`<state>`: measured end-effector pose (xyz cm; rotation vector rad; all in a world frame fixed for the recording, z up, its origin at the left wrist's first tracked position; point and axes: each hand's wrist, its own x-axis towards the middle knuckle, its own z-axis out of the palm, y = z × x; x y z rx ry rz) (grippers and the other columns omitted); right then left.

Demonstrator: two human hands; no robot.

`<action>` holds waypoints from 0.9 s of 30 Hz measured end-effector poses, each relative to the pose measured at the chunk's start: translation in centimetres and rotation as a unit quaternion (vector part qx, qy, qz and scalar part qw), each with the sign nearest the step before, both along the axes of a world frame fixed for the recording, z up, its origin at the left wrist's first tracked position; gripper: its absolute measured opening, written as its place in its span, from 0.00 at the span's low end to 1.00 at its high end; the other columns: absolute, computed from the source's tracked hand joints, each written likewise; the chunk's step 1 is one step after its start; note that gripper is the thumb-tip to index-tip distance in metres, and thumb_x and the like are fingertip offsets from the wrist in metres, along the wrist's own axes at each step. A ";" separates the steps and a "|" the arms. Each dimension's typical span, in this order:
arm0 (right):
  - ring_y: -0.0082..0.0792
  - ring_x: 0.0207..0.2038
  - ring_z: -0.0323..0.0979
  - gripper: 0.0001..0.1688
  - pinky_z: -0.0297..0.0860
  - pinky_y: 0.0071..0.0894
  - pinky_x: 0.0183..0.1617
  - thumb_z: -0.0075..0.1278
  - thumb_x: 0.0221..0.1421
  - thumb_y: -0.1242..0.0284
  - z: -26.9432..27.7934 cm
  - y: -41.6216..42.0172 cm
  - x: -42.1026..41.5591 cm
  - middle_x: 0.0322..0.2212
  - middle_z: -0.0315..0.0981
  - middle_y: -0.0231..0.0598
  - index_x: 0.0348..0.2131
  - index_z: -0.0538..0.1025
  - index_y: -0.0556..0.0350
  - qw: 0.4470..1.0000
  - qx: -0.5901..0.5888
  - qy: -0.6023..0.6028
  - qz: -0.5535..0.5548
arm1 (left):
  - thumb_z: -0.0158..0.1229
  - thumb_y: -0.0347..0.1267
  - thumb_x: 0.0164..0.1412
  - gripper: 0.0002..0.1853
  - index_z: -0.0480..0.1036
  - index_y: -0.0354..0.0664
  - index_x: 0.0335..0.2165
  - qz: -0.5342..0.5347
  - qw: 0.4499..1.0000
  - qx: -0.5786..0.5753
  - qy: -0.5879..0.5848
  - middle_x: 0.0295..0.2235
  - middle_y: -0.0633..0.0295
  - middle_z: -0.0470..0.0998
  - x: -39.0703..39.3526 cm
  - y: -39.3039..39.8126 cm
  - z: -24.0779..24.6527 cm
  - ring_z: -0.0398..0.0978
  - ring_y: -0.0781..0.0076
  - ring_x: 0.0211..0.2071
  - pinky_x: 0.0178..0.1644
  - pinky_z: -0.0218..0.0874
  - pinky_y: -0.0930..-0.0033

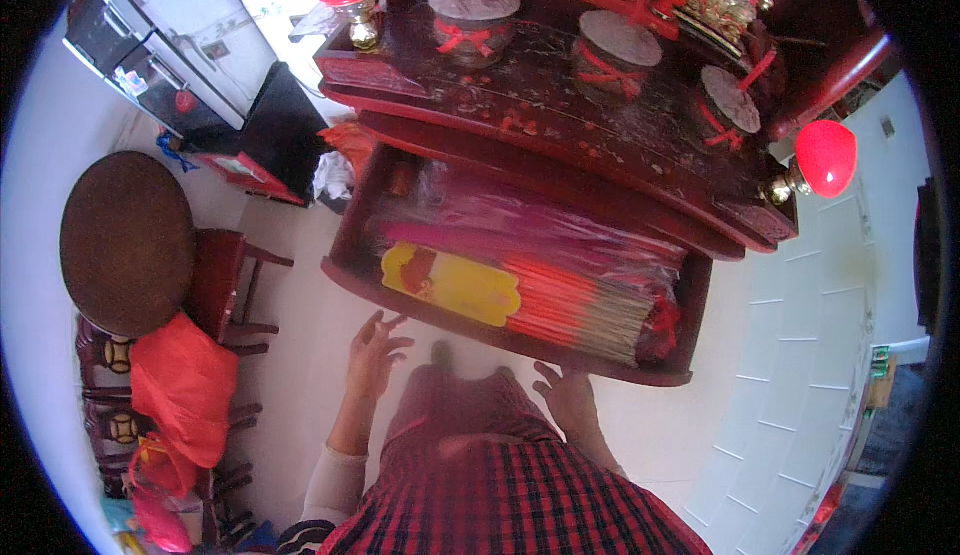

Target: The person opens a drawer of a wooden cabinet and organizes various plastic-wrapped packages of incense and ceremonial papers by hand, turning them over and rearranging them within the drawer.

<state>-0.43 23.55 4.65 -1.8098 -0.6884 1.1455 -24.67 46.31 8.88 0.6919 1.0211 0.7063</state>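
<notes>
A dark red wooden drawer (352, 277) stands pulled out in front of me. Inside lie a bundle of incense sticks (577, 300) with a yellow paper label (450, 285) and, behind it, packets in clear plastic (525, 213). My left hand (375, 352) is just before the drawer front, near its left part, fingers spread and empty. My right hand (566, 397) is under the drawer's front edge, right of the middle; its fingers are apart, and part of it may be hidden by the drawer. Whether it touches the wood cannot be told.
On the carved altar table (510, 104) above stand three incense pots (472, 26) with red ribbons and red lamps (825, 157) at both ends. A round stool or table top (127, 243), a wooden chair (217, 285) and a red bag (187, 390) are at left.
</notes>
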 end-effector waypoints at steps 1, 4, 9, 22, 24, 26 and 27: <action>0.39 0.54 0.58 0.27 0.58 0.39 0.55 0.49 0.51 0.72 -0.1 0.4 -0.4 0.52 0.58 0.37 0.51 0.64 0.48 0.999 -0.001 -0.035 -0.002 | 0.53 0.42 0.59 0.34 0.51 0.32 0.55 0.014 0.999 -0.010 -0.029 0.45 0.51 0.69 -0.1 0.6 -0.6 0.75 0.67 0.32 0.27 0.64 0.76; 0.40 0.53 0.59 0.30 0.59 0.38 0.54 0.50 0.50 0.72 1.4 1.6 -1.3 0.49 0.61 0.36 0.52 0.60 0.48 0.966 -0.060 -0.242 0.066 | 0.53 0.46 0.58 0.32 0.54 0.37 0.52 0.000 0.997 -0.002 -0.073 0.45 0.56 0.68 -0.2 2.5 -1.8 0.75 0.65 0.35 0.27 0.64 0.74; 0.37 0.51 0.59 0.27 0.61 0.37 0.45 0.49 0.54 0.64 -2.4 0.6 -1.7 0.49 0.62 0.35 0.52 0.62 0.47 0.937 0.199 0.168 -0.234 | 0.49 0.41 0.61 0.20 0.58 0.44 0.47 -0.012 0.989 -0.029 -0.146 0.43 0.63 0.70 0.3 3.8 -3.8 0.73 0.68 0.37 0.31 0.65 0.68; 0.40 0.44 0.68 0.26 0.68 0.35 0.41 0.46 0.56 0.57 -0.9 5.8 1.0 0.45 0.66 0.37 0.49 0.64 0.51 0.881 0.286 0.198 -0.321 | 0.47 0.39 0.62 0.19 0.62 0.43 0.49 -0.070 0.982 0.037 -0.170 0.40 0.63 0.73 4.1 8.6 -4.2 0.72 0.70 0.37 0.41 0.66 0.67; 0.44 0.43 0.69 0.24 0.71 0.39 0.42 0.48 0.56 0.60 -2.3 6.9 2.6 0.43 0.67 0.40 0.47 0.64 0.53 0.865 0.319 0.224 -0.316 | 0.48 0.37 0.62 0.20 0.60 0.39 0.49 -0.036 0.973 0.001 -0.226 0.44 0.58 0.70 5.2 9.7 -3.8 0.71 0.68 0.41 0.46 0.64 0.66; 0.46 0.43 0.69 0.20 0.71 0.41 0.43 0.47 0.57 0.62 -1.3 8.6 3.8 0.42 0.67 0.42 0.44 0.65 0.54 0.780 0.347 0.368 -0.368 | 0.49 0.38 0.62 0.19 0.61 0.41 0.48 -0.028 0.978 -0.012 -0.204 0.43 0.60 0.70 6.3 11.2 -4.0 0.70 0.69 0.41 0.46 0.64 0.67; 0.47 0.44 0.69 0.18 0.71 0.42 0.43 0.47 0.57 0.63 -0.3 9.4 4.3 0.41 0.67 0.42 0.42 0.66 0.54 0.778 0.337 0.374 -0.376 | 0.49 0.38 0.62 0.19 0.62 0.41 0.48 -0.032 0.979 -0.016 -0.199 0.43 0.60 0.70 6.9 11.9 -4.0 0.70 0.70 0.42 0.46 0.64 0.67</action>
